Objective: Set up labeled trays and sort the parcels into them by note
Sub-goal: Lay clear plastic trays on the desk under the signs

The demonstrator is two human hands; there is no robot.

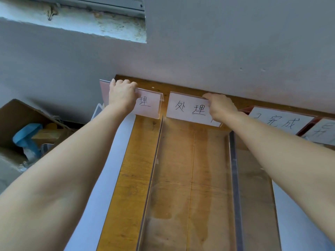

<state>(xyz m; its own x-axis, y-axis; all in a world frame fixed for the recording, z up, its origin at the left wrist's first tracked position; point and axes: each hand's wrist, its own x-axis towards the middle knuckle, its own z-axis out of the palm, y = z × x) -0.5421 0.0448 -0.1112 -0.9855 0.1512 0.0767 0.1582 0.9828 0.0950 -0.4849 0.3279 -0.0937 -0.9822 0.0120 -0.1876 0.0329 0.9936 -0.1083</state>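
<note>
1. Setup step, as I read it: labels are being placed along the far edge of the desk, and no parcels are in view from here.
2. My left hand has its fingers curled over the top edge of the left label stand and is gripping it. Only the last written character shows, just inboard of the knuckles; the hand covers the rest.
3. My right hand pinches the top right part of the middle label stand, with the fingertips over the upper edge. Two written characters sit just left of that hand.
4. The two stands are side by side with a narrow gap between them, and both hands are well out ahead of me against the wall.
5. The clear tray lies directly below my right hand, running back toward me. The middle stand sits at its far end, but I cannot tell if they touch.
6. Outboard of my right hand are a third label and a fourth label, already standing.
7. A cardboard box sits well outboard of my left hand, off the desk.
8. Next move, in my judgement: square each stand to its tray, let go of both, then look for the parcels. The left stand seems to have no tray below it yet, so one may need placing.
</note>
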